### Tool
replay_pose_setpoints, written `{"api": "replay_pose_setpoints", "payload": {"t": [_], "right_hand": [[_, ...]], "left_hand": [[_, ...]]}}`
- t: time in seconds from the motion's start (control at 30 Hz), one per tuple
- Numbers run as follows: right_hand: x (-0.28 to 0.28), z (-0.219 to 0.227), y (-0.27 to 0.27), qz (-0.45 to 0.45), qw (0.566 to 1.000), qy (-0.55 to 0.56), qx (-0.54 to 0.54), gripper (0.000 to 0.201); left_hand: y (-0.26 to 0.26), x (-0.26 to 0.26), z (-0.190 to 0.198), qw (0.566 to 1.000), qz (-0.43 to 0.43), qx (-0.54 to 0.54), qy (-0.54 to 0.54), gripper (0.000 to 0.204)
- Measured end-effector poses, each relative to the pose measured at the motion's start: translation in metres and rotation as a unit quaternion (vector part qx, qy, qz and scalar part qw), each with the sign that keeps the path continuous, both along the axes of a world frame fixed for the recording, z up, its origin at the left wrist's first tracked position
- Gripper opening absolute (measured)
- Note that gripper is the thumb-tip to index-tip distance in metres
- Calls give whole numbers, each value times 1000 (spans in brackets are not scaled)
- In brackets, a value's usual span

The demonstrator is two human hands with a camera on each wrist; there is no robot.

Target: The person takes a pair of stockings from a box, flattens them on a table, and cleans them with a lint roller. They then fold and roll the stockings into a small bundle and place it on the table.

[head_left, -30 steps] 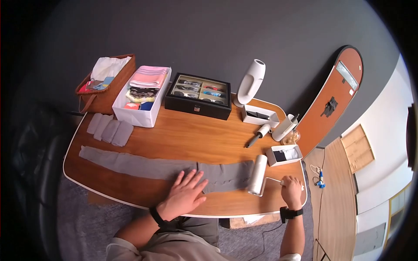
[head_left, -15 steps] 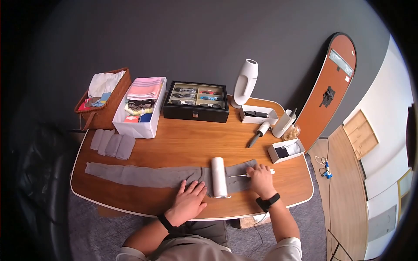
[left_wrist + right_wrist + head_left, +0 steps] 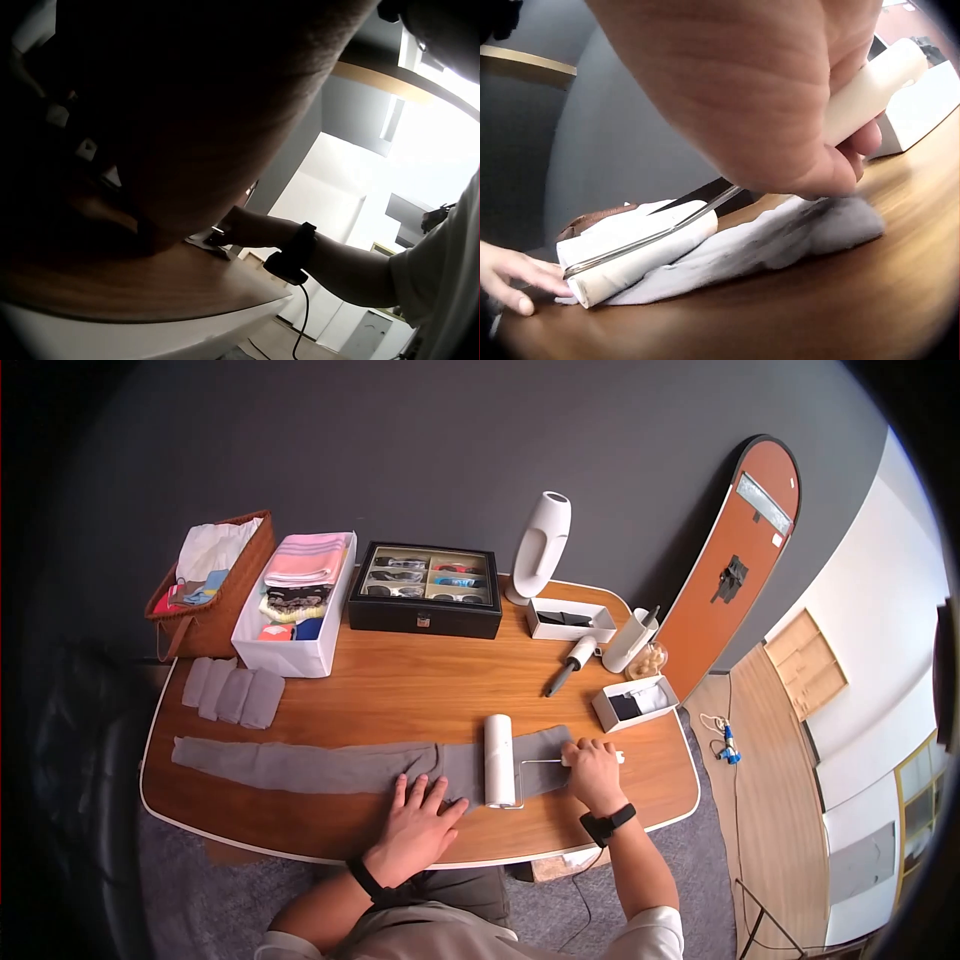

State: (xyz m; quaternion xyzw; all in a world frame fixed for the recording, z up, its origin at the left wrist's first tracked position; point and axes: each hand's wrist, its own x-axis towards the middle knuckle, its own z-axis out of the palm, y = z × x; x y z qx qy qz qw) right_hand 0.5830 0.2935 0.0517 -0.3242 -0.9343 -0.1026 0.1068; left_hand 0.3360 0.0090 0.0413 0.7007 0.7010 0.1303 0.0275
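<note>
A long grey strip of cloth (image 3: 300, 766) lies flat along the front of the table, slightly wrinkled near its middle. My left hand (image 3: 416, 822) presses on its near edge with straight, spread fingers. The white cylinder of a lint roller (image 3: 498, 762) rests across the cloth, just right of that hand. My right hand (image 3: 596, 774) grips the roller's white handle (image 3: 877, 88), fingers curled round it, over the cloth's right end. A thin metal rod (image 3: 667, 231) joins handle and cylinder. In the left wrist view the forearm hides most of the work.
Folded grey cloths (image 3: 236, 694) lie at the left. Behind stand a wicker basket (image 3: 200, 622), a white bin (image 3: 290, 656) of folded clothes, a black glasses case (image 3: 424, 618) and a white vase-like object (image 3: 541, 548). A smaller lint roller (image 3: 572, 665) and white boxes (image 3: 570, 618) are at right.
My right hand has brought the roller leftward from the cloth's right end onto the cloth, then slightly back to the right. My left hand stays on the cloth; the head view has shifted.
</note>
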Motion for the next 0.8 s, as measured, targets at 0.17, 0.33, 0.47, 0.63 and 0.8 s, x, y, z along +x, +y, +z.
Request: {"api": "replay_pose_setpoints", "payload": {"t": [0.17,0.33,0.47,0.63,0.8], "right_hand": [[8,-2,5,-16,1000,4,-5,12],[74,-7,31,-101,994,-40,-7,14],[95,1,29,-131,990,-48,3,11],[60,-5,16,-82,996,-4,15,11],[17,-9,12,-40,999,0,-1,10]], "left_hand": [[-4,-4,2,1000,4,-7,-2,55],[-5,-3,-2,1000,12,0,-7,55],[-5,-3,-2,1000,9,5,-6,55],[-6,-2,-2,1000,8,8,-10,55],[-6,-2,-4,1000,10,2,-13,56]]}}
